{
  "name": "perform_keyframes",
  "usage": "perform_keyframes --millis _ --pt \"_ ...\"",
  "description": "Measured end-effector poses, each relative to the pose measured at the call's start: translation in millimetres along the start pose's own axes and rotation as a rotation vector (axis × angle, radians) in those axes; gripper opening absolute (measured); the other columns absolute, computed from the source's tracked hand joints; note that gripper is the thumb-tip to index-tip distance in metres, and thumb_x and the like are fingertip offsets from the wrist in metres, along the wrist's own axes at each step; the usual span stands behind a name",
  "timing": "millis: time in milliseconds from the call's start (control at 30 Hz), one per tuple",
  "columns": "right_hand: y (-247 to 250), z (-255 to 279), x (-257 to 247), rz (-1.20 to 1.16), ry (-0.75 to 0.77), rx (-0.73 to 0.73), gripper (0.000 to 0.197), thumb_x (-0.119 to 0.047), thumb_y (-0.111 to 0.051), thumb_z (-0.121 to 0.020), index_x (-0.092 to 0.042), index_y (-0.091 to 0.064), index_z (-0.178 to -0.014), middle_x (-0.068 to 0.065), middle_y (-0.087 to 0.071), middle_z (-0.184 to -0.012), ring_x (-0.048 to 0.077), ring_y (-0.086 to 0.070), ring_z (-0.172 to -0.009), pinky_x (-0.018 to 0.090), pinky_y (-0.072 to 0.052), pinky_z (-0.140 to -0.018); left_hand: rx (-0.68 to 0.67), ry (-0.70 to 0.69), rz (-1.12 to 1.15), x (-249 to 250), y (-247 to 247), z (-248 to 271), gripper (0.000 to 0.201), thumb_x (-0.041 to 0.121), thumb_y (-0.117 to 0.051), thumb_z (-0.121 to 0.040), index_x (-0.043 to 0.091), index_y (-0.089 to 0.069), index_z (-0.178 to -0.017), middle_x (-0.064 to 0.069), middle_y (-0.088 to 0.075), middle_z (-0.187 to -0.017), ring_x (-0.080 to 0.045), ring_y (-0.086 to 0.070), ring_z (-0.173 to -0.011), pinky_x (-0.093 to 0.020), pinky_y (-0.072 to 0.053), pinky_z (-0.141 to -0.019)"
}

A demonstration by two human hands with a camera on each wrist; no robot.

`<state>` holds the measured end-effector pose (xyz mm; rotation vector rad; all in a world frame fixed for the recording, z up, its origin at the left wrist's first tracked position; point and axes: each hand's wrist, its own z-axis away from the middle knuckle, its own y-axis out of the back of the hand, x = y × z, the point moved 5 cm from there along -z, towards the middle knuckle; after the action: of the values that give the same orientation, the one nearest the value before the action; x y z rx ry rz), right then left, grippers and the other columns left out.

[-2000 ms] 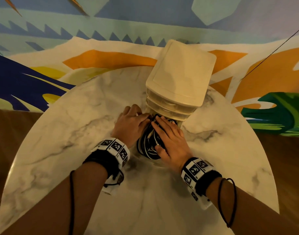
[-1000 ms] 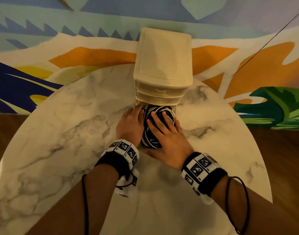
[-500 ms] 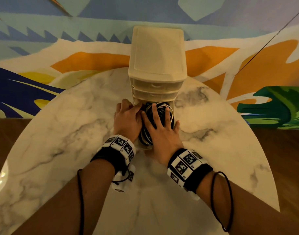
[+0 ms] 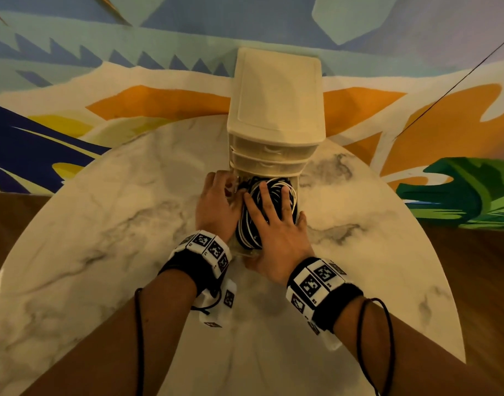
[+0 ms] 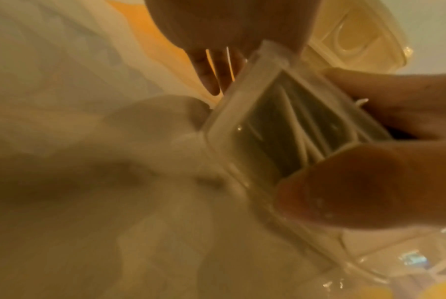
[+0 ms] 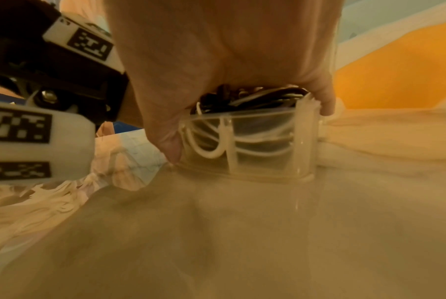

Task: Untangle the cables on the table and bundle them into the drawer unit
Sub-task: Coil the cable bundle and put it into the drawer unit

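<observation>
Cables [image 4: 269, 214]: a coil of black and white cables lies in the pulled-out bottom drawer [image 6: 244, 141], heaped above its rim.
Drawer: clear plastic, drawn out toward the person onto the table [image 4: 125, 224]; white loops show through its front wall in the right wrist view.
Unit [image 4: 275, 110]: cream, upright at the far side of the table; the two drawers above the open one sit flush and closed — their contents cannot be made out.
Right hand [image 4: 276, 232]: fingers spread and straight, palm flat on top of the coil, pressing it down; the thumb hangs over the drawer's front edge.
Left hand [image 4: 216, 207]: lies against the drawer's left side, fingers reaching toward the unit; whether they curl round the wall cannot be told.
Hidden: the right hand covers much of the coil, and the drawer's back end is lost under the unit.
Blur: the left wrist view is soft — only the drawer's corner and fingertips read clearly.
Wrists: black bands with black-and-white marker blocks [image 4: 316, 281].
</observation>
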<state>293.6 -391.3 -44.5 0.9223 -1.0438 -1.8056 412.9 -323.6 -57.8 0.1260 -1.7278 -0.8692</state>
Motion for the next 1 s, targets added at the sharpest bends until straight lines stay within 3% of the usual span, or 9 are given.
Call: perform_keyframes --millis 100,200,300,367,433,567,733,867,1000 --pt "-1 -2 1 0.021 0.002 -0.005 0.116 -0.064 -0.064 -0.069 -0.035 0.018 -0.147 -0.004 0.033 -0.153 0.035 0.029 -0.14 0.063 -0.019 -0.108 -0.008 -0.079 0.003 1 3 -4 0.007 0.013 -0.059 -0.088 0.008 -0.064 -0.093 -0.005 -0.058 -0.095 -0.018 -0.06 -0.08 -0.031 -0.052 -0.071" --pt "0 -2 2 0.028 0.012 0.0 0.116 -0.064 -0.064 -0.068 -0.034 0.015 -0.148 -0.004 0.031 -0.154 0.035 0.027 -0.141 0.062 -0.022 -0.107 -0.081 -0.089 -0.033 4 6 -13 0.006 0.013 -0.061 -0.087 0.01 -0.063 -0.092 -0.002 -0.059 -0.088 -0.015 -0.058 -0.076 -0.029 -0.051 -0.071" --pt "1 -2 2 0.027 0.012 -0.012 0.116 -0.063 -0.064 -0.069 -0.035 0.017 -0.147 -0.004 0.031 -0.154 0.035 0.027 -0.141 0.061 -0.023 -0.107 -0.155 0.171 0.108 -8 6 -21 0.018 0.02 -0.064 -0.086 0.02 -0.051 -0.098 0.006 -0.058 -0.08 -0.009 -0.058 -0.073 -0.02 -0.045 -0.065" --pt "2 -2 3 0.024 0.012 -0.022 0.115 -0.063 -0.063 -0.07 -0.036 0.019 -0.146 -0.005 0.031 -0.154 0.035 0.027 -0.141 0.06 -0.023 -0.107 -0.221 0.313 0.179 -18 -1 -25 0.017 0.026 -0.065 -0.086 0.023 -0.049 -0.09 0.002 -0.059 -0.078 -0.021 -0.062 -0.076 -0.031 -0.051 -0.07" --pt "4 -3 3 0.023 0.017 -0.02 0.113 -0.065 -0.061 -0.071 -0.036 0.019 -0.146 -0.005 0.03 -0.154 0.035 0.026 -0.141 0.059 -0.025 -0.107 -0.274 0.363 0.147 -18 -4 -29 0.016 0.03 -0.063 -0.087 0.024 -0.049 -0.081 -0.002 -0.061 -0.081 -0.028 -0.063 -0.081 -0.039 -0.053 -0.076" --pt "7 -4 2 0.009 0.007 -0.006 0.112 -0.066 -0.061 -0.072 -0.037 0.018 -0.146 -0.006 0.03 -0.154 0.034 0.023 -0.142 0.055 -0.03 -0.105 -0.281 0.405 0.048 -10 -5 -33 0.027 0.04 -0.054 -0.091 0.014 -0.051 -0.09 -0.004 -0.059 -0.088 -0.024 -0.057 -0.085 -0.031 -0.04 -0.073" --pt "4 -6 4 0.021 -0.004 -0.002 0.112 -0.067 -0.059 -0.071 -0.037 0.017 -0.146 -0.006 0.031 -0.154 0.034 0.023 -0.142 0.053 -0.032 -0.103 -0.36 0.431 -0.064 -7 -20 -34 0.043 0.055 -0.044 -0.091 0.014 -0.055 -0.089 -0.009 -0.061 -0.094 -0.028 -0.056 -0.086 -0.032 -0.038 -0.073" --pt "7 -6 3 -0.013 0.011 -0.001 0.11 -0.067 -0.06 -0.071 -0.037 0.014 -0.147 -0.007 0.027 -0.155 0.033 0.021 -0.143 0.053 -0.031 -0.104 -0.302 0.462 -0.132 -6 -17 -35 0.056 0.062 -0.04 -0.087 0.011 -0.063 -0.094 -0.014 -0.065 -0.097 -0.031 -0.056 -0.081 -0.033 -0.038 -0.07" --pt "11 -8 8 -0.033 0.018 -0.01 0.113 -0.067 -0.063 -0.069 -0.039 0.014 -0.146 -0.009 0.025 -0.156 0.031 0.019 -0.144 0.055 -0.03 -0.105 -0.319 0.443 -0.072 -4 -17 -34 0.047 0.06 -0.041 -0.089 0.017 -0.057 -0.084 -0.009 -0.062 -0.089 -0.027 -0.053 -0.078 -0.033 -0.038 -0.071"
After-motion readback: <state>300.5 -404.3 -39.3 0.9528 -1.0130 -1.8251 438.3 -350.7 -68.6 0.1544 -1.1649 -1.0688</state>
